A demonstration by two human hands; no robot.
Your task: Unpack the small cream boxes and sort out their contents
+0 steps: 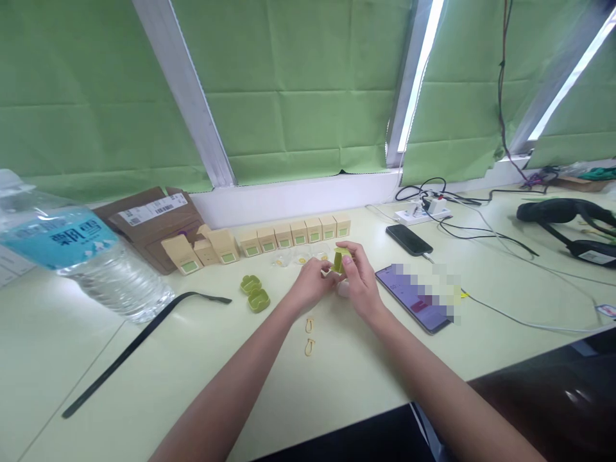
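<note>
A small green silicone case (339,260) stands up between my two hands above the table. My right hand (362,277) is closed around its right side, with thumb and forefinger on it. My left hand (314,280) has its fingers bent in at the lower left edge of the case, partly hiding it. Below the case, a rounded whitish object (343,289) shows by my right palm. Another green silicone case (255,294) lies unfolded to the left. Two small yellow clip-like loops (309,347) rest on the table nearer to me.
Behind my hands are clear plastic pieces (303,255) and a row of small cardboard boxes (284,235). At left are a water bottle (91,256) and a black strap (139,340). Two phones (409,240) and cables lie to the right.
</note>
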